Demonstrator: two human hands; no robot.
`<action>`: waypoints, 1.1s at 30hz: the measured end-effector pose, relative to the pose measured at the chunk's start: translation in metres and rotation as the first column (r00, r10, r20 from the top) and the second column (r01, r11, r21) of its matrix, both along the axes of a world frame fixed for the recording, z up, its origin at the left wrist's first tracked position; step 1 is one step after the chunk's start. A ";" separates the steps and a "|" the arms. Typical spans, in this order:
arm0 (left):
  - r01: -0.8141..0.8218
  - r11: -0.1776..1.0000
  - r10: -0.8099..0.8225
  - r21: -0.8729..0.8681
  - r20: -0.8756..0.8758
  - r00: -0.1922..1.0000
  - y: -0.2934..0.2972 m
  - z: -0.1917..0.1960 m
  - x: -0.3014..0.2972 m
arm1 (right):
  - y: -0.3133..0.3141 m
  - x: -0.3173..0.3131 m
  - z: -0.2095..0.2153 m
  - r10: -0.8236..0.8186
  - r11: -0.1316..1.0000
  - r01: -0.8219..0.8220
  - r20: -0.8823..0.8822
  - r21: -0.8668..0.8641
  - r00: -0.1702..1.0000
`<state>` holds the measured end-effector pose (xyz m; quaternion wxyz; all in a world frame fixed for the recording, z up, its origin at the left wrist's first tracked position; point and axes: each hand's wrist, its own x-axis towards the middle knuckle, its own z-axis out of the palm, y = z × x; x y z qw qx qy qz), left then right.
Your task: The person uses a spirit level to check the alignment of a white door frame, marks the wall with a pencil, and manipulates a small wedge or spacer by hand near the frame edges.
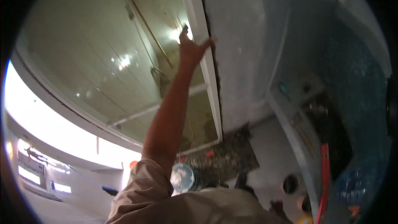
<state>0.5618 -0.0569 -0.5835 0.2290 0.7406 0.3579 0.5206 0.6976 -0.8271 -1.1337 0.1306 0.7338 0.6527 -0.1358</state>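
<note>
My left hand (191,47) is raised high at the end of a bare forearm with a beige sleeve (141,191). Its fingers are spread and the thumb points right. The hand lies against the white door frame (209,83), at the edge where the frame meets a grey plastered wall (244,49). Nothing is held in it. Behind the hand is a room lined with glossy pale tiles (103,58) that catch light spots. My right hand is out of the picture.
A clear plastic bottle (185,178) shows by my chest. Dark rubble (226,157) covers the floor at the foot of the frame. At the right stand a blue mosaic surface (356,83), a red strip (323,174) and a round opening (290,183).
</note>
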 end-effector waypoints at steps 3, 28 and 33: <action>0.057 0.998 -0.058 0.027 0.057 0.997 0.005 0.009 0.020 | 0.058 0.039 0.015 -0.284 0.959 0.279 -0.199 -0.053 0.938; -0.017 1.000 0.017 0.006 0.067 0.998 0.023 -0.010 0.043 | 0.279 0.123 0.070 -0.157 0.977 0.185 -0.233 0.102 0.960; -0.306 0.952 0.301 0.008 -0.203 0.932 0.078 -0.020 0.006 | 0.241 0.063 0.047 -0.086 0.977 0.137 -0.282 0.165 0.956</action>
